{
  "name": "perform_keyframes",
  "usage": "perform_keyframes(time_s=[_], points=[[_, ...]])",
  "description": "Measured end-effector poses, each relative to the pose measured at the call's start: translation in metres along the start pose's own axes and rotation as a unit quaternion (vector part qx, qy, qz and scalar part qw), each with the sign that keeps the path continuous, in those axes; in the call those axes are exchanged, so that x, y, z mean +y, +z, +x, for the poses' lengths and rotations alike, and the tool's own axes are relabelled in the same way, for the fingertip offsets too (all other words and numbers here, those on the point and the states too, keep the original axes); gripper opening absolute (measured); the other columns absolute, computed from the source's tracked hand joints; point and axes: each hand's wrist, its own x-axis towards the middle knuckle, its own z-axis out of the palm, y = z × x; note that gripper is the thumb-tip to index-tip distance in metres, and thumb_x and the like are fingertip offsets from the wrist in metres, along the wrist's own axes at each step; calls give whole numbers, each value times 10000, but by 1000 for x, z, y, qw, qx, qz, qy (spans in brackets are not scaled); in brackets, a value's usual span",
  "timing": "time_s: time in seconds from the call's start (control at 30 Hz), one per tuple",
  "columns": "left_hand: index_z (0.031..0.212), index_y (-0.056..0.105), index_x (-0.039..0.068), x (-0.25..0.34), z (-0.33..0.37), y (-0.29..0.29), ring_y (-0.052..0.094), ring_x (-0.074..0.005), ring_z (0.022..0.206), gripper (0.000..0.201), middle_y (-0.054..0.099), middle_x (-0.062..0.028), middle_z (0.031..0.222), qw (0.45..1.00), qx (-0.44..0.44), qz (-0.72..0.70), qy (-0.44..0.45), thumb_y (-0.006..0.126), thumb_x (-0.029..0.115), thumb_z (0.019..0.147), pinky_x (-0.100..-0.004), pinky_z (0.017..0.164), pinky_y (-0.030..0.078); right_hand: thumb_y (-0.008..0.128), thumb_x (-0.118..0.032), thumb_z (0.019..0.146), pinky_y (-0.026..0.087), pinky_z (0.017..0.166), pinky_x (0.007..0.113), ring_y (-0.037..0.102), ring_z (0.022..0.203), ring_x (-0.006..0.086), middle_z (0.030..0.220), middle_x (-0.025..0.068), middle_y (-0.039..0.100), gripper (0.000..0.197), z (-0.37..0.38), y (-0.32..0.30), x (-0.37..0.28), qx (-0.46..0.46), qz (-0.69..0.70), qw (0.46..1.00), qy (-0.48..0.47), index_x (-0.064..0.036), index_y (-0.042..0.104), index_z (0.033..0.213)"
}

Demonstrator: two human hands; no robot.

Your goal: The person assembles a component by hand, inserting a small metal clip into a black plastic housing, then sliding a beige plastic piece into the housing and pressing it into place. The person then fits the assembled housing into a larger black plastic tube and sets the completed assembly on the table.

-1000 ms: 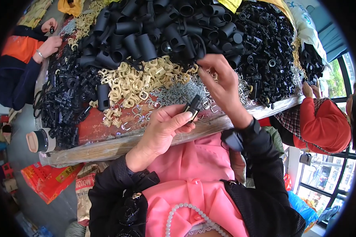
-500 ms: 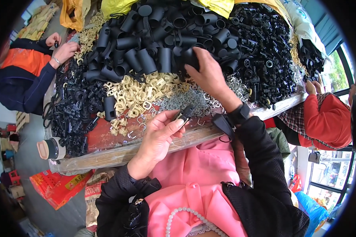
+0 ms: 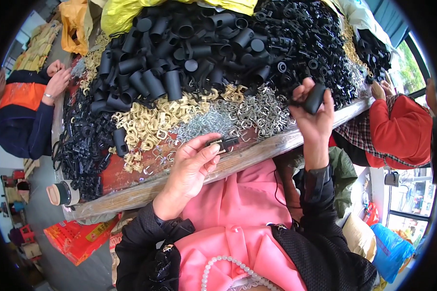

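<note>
My left hand (image 3: 190,167) pinches a small black plastic part (image 3: 226,142) with a thin pale piece on it, held just above the table's near edge. To the right, my right hand (image 3: 314,119) is turned palm up, its fingers curled round a black plastic cylinder (image 3: 315,99). Beyond the left hand lie a pile of small grey metal pieces (image 3: 199,125) and a heap of cream plastic clips (image 3: 150,120). Silvery U-shaped metal hooks (image 3: 263,110) lie between the two hands. More black cylinders (image 3: 173,85) are heaped behind these piles.
Small black parts cover the table's left (image 3: 85,138) and far right (image 3: 308,48). A wooden edge (image 3: 247,156) borders the red tabletop (image 3: 116,174). One co-worker's hands (image 3: 57,80) work at the left; another person in a red sleeve (image 3: 393,123) is at the right. Yellow bags (image 3: 131,13) lie behind.
My right hand has come away from the heap of black cylinders, moving right and nearer, with one cylinder in it. The black part in my left hand has turned more level.
</note>
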Motion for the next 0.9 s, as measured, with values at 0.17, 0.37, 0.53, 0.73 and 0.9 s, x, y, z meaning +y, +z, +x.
perform_keyframes(time_s=[0.17, 0.37, 0.53, 0.73, 0.9], points=[[1029, 510, -8, 0, 4, 10, 523, -68, 617, 282, 562, -34, 804, 998, -1, 55, -6, 597, 57, 769, -156, 500, 408, 460, -300, 863, 447, 672, 294, 559, 765, 232, 917, 111, 571, 386, -52, 3, 16, -202, -445, 855, 174, 21, 500, 1075], [1024, 513, -3, -4, 1, 17, 536, -67, 614, 278, 573, -34, 827, 993, -16, 111, -37, 601, 64, 769, -159, 517, 431, 449, -314, 866, 450, 678, 314, 570, 757, 279, 890, 141, 571, 385, -56, 17, 18, -416, -612, 672, -44, 30, 507, 1029], [1017, 518, -9, -5, 4, 23, 547, -76, 641, 274, 585, -48, 836, 989, -24, 132, -65, 603, 67, 768, -173, 571, 457, 426, -323, 874, 445, 680, 327, 567, 766, 321, 863, 151, 571, 379, -62, 29, 14, -403, -660, 632, -42, 23, 509, 1003], [1011, 521, -5, -15, 6, 12, 578, -91, 704, 257, 595, -56, 854, 990, -35, 102, -95, 598, 76, 779, -191, 618, 473, 378, -355, 893, 440, 663, 295, 573, 753, 248, 818, 121, 577, 410, -65, 33, 18, -329, -649, 680, 90, 23, 510, 981], [1008, 516, -20, -11, 7, 14, 573, -92, 689, 262, 588, -70, 847, 991, -42, 108, -72, 596, 77, 777, -193, 634, 485, 337, -394, 902, 418, 656, 230, 530, 723, 125, 770, 61, 560, 451, -67, 16, 33, -261, -569, 770, 122, 18, 506, 974]])
